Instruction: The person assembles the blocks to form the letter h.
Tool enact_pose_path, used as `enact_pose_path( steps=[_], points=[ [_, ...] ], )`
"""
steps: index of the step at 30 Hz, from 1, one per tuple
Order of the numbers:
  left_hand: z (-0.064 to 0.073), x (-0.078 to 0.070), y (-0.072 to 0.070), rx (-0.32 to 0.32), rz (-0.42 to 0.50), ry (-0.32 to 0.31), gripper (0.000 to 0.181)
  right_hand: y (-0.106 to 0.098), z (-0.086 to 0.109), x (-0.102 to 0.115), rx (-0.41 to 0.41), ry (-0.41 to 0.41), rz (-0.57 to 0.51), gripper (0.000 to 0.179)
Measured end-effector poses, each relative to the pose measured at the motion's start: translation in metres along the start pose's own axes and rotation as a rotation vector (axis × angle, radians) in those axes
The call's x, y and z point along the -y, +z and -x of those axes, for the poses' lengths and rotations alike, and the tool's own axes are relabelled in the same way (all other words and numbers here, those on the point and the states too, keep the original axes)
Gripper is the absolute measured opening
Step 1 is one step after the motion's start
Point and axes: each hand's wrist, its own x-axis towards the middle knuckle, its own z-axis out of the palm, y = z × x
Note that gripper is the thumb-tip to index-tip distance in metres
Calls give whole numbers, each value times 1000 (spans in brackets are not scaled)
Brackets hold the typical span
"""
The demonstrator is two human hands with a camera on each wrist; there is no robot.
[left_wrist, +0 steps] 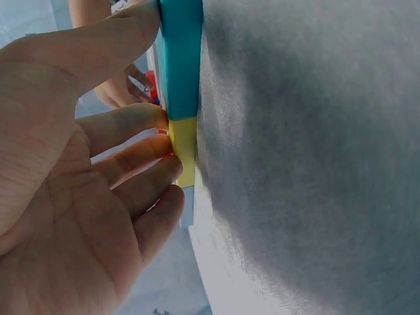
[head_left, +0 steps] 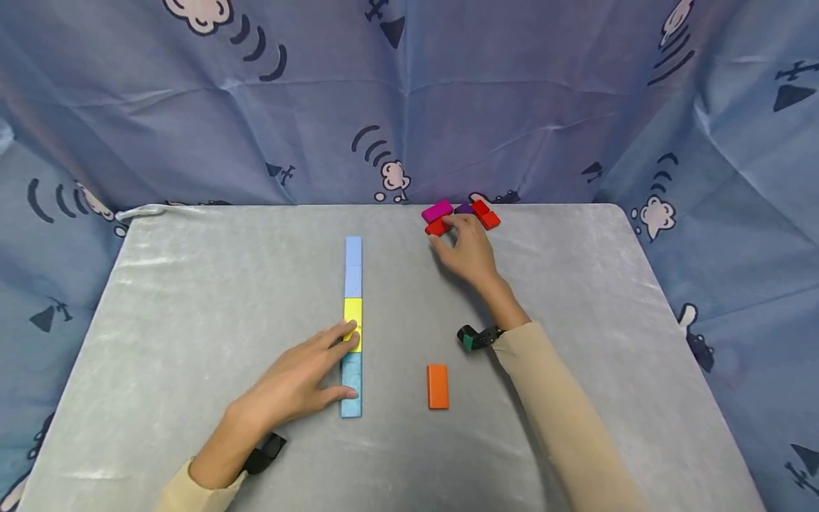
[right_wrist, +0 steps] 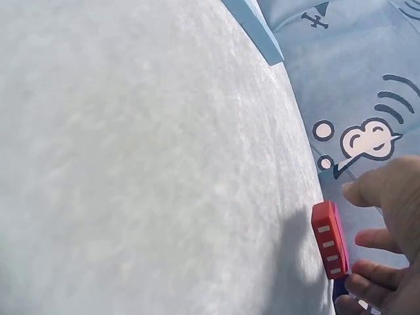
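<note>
A straight row of flat blocks runs away from me in the head view: light blue blocks (head_left: pixel 353 267) at the far end, a yellow block (head_left: pixel 352 309) in the middle, a teal block (head_left: pixel 351 384) nearest. My left hand (head_left: pixel 296 378) rests along the row, fingertips on the yellow block and thumb on the teal one, fingers loosely extended. At the far edge my right hand (head_left: pixel 471 249) reaches over a red block (head_left: pixel 437 227). In the right wrist view, the thumb stands apart from that red block (right_wrist: pixel 330 241), while the other fingertips are close beside it.
A magenta block (head_left: pixel 438 210), a purple block (head_left: pixel 463 208) and red blocks (head_left: pixel 486 215) lie around the right hand. One orange block (head_left: pixel 438 387) lies alone nearer me. Patterned blue cloth (head_left: pixel 512 107) hangs behind the grey-covered table (head_left: pixel 224 284).
</note>
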Motion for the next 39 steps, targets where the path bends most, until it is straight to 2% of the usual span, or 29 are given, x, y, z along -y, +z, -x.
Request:
enact_pose_path(
  steps=[12,28,34,39],
  points=[
    [2,-1,0,-9,-1,4,85,12,-15,-1,-41,69,75,55],
    [2,1,-1,-17,-12,15,85,14,-21,5,-77,101,85,54],
    [1,1,-1,-34,-23,22,85,14,-21,4,-92,89,103,54],
    [1,2,2,-24,-7,15,85,15,-19,2,-102,71,99,55]
  ],
)
